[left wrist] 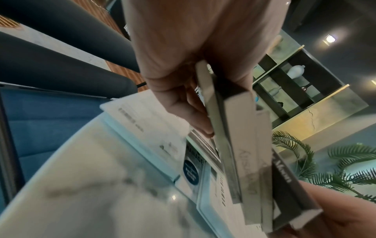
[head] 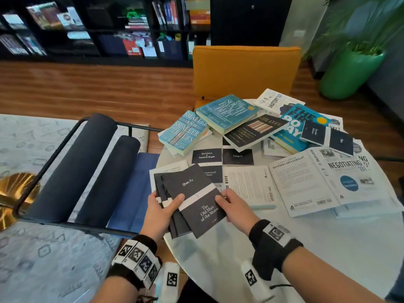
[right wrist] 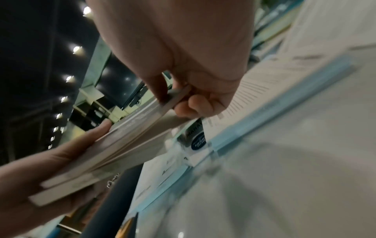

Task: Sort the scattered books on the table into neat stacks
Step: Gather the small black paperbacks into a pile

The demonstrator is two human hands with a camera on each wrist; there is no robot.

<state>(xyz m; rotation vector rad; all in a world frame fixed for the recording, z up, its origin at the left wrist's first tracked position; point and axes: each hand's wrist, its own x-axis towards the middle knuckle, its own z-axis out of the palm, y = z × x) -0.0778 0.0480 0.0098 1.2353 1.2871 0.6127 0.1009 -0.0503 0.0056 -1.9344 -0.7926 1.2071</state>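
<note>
The left hand (head: 160, 209) gripped a fanned bundle of slim black books (head: 192, 200) from the left, thumb on the top cover. The right hand (head: 235, 206) pinched the right edge of the top book, titled "The Old Man of the Moon". The bundle was held above the near-left edge of the desk (head: 328, 248), apart from the other scattered books. Risk: the books were misaligned and, judging by their thin glossy covers, likely to slide. A slackened grip during squaring could drop the lower books off the desk edge onto the chair (head: 91, 171) below.
</note>
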